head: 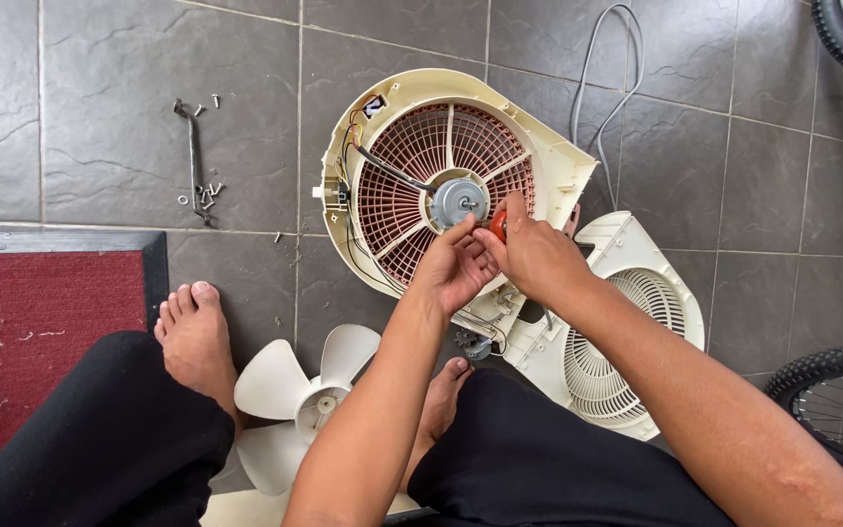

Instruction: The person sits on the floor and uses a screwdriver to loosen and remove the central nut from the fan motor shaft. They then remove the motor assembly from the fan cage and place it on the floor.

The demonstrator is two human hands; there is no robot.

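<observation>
1. Fan housing (441, 176) lies on the grey tiled floor (119, 127), its silver motor (458, 200) at the centre.
2. Right hand (537, 256), just beside the motor, has its grip clamped on an orange-handled tool (499, 225).
3. Left hand (454, 268), fingers pinched together, touches the tool below the motor.
4. White fan blade (300, 400) lies well below the housing.

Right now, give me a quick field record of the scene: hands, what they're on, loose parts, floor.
left hand: fingertips at the grey motor
right hand: gripping a red-handled tool beside the motor
work piece: cream fan housing with brown grille, lying flat
loose parts: white fan blade near the feet; white front grille at right
hardware: screws and a dark metal tool on the grey tiles
other: red mat, grey cable
</observation>
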